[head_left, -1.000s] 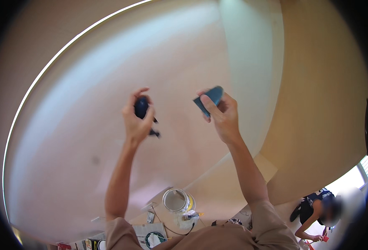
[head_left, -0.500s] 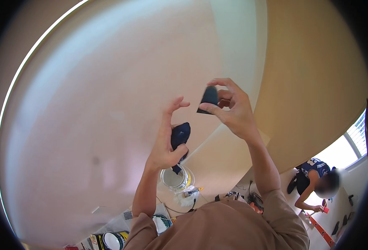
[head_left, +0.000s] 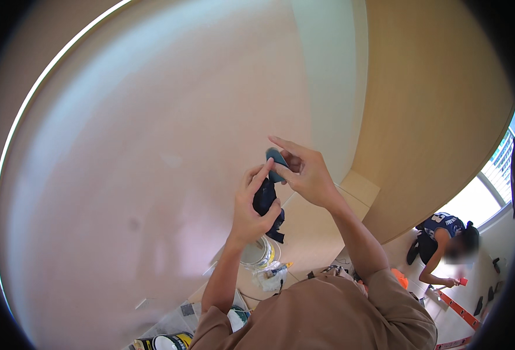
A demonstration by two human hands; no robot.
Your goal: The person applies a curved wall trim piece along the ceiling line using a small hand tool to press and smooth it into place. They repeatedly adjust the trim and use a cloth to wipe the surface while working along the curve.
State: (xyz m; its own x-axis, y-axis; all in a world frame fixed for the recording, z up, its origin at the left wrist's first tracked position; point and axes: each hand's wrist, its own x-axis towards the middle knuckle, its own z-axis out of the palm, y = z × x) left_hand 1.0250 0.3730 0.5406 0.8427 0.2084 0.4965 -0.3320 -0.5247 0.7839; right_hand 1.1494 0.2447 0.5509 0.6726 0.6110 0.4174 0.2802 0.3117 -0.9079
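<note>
In front of the pale wall (head_left: 170,105), my left hand (head_left: 245,217) is closed around a dark navy cloth (head_left: 263,199), whose loose end hangs down below the palm. My right hand (head_left: 311,176) pinches a small, curved, blue-grey sheet (head_left: 278,165), which looks like sandpaper. My left index finger reaches up and touches the face of that sheet. Both hands are close together at about chest height, with the cloth just below the sheet.
Below my hands stands a white bucket (head_left: 256,254), with a yellow-handled brush (head_left: 282,268) beside it. Paint cans (head_left: 167,340) sit at lower left. A wood panel (head_left: 432,105) rises at right. A person (head_left: 441,239) crouches there near an orange-red ladder-like frame (head_left: 458,309).
My right hand has come down and left with the sheet, turning it. My left hand has moved up and right with the cloth, and its index finger now meets the sheet.
</note>
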